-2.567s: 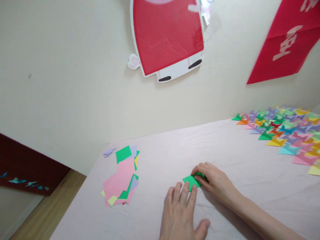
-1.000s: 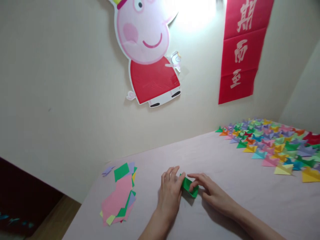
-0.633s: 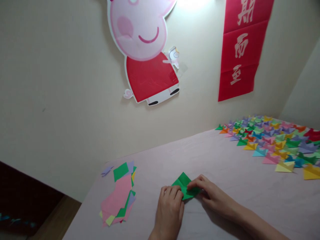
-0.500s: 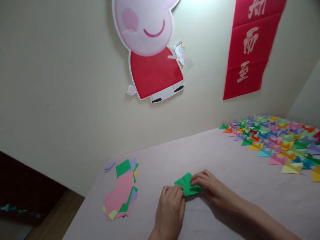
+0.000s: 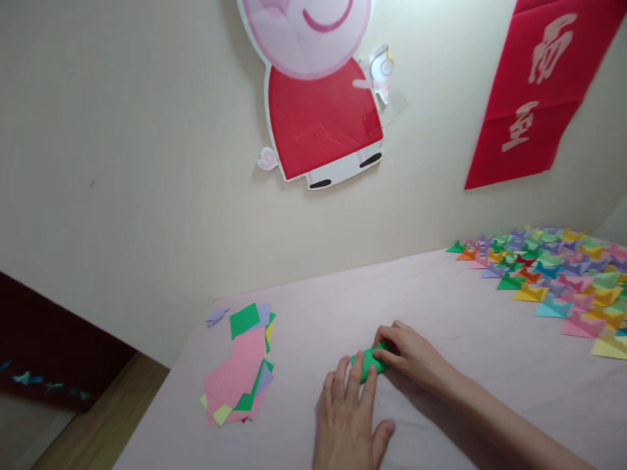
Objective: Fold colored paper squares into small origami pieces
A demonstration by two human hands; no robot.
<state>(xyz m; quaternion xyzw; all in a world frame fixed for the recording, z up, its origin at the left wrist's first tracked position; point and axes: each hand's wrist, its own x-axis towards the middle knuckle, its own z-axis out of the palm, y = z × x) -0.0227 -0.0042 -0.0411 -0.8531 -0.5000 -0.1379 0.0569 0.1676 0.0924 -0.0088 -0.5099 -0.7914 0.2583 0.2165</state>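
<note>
I have a small green paper [image 5: 368,361] at the lower middle of the frame, lying on the pink bench [image 5: 465,326] and folded down to a narrow strip. My left hand [image 5: 350,418] lies flat on the bench with fingers spread and extended, the fingertips pressing on the near end of the green paper; it grips nothing, it only holds the paper down. My right hand [image 5: 409,352] comes in from the lower right, fingers curled onto the far end of the same paper, pinching or pressing its edge. I cannot tell whether it truly has a hold or merely rests on top.

By my reading, the fold is partway: the paper is already creased into a compact shape but looks nothing yet like the finished pieces, so several folds seem left to do on it.

To the left of my hands, towards the lower left of the frame, a loose stack of flat sheets [image 5: 240,372] in pink, green, purple and yellow sits unfolded, with one small purple scrap [image 5: 217,316] just beyond it near the bench's far corner. At the right edge, well apart from my hands, a wide spread of folded paper shapes [image 5: 553,274] in many colours covers the bench.

On the wall above hang a cartoon pig cut-out [image 5: 318,98] at top centre and a red banner [image 5: 539,91] at upper right.
</note>
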